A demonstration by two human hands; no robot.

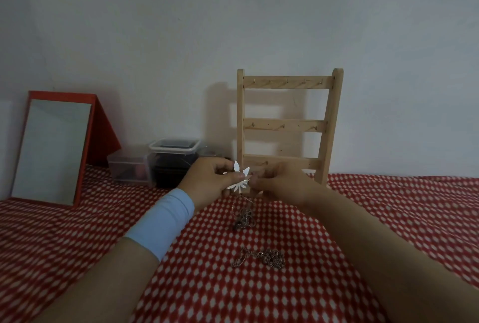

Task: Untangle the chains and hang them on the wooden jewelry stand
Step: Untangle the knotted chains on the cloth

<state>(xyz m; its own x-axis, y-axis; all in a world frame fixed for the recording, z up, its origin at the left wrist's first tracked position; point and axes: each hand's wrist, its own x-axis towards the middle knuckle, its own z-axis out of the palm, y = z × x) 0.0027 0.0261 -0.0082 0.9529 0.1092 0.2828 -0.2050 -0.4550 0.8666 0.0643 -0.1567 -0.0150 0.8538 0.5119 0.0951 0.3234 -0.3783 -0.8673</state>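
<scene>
A wooden jewelry stand (287, 125) with three hooked rails leans against the wall; no chain hangs on it. In front of its lowest rail my left hand (210, 180) pinches a shiny white leaf-shaped pendant (239, 177). My right hand (282, 182) pinches the same pendant's chain from the right. From the pendant a thin chain drops to a tangled clump (243, 217) lying on the red dotted cloth. A second tangled chain (261, 258) lies loose on the cloth nearer to me.
A red-framed mirror (51, 149) stands at the left against the wall. Clear plastic boxes (155, 164), one holding dark items, sit left of the stand. The red and white cloth (388, 219) covers the whole surface.
</scene>
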